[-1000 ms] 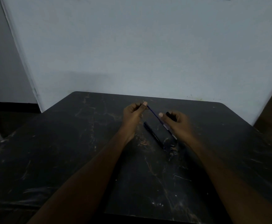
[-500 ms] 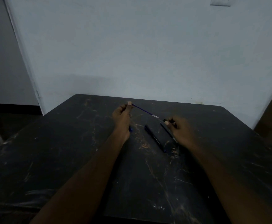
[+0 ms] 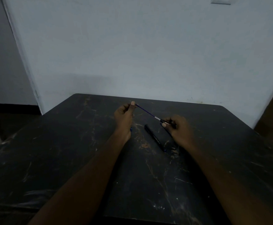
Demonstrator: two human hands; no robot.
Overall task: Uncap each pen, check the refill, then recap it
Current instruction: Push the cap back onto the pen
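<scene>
1. Dark, scratched table (image 3: 67,159) fills the near ground, and both bare forearms reach across it from the bottom edge.
2. Beyond them a black pen (image 3: 154,138) lies flat on the table between the two hands, touched by neither. It looks capped, though the dim light leaves that unsure.
3. Left hand (image 3: 124,116) pinches the far end of a thin blue refill (image 3: 146,111) between thumb and fingertips. Right hand (image 3: 180,129) has its fingers curled round the refill's other end, where a silvery band and a dark collar show. The refill hangs in the air between them, slanting down to the right, clear of the table.
4. Step in hand, as I judge it: checking the refill — it is out in the open and held at both ends. Next comes lining the thin rod up with its barrel, sliding it home, then recapping.
5. Hard to make out: a small blue bit (image 3: 131,129) peeks from under the left hand's heel — cap or plug, I cannot tell. Where the barrel is, the gloom hides.
6. Farthest back stands a pale wall (image 3: 148,54), with a switch plate (image 3: 220,0) cut off by the top edge.
</scene>
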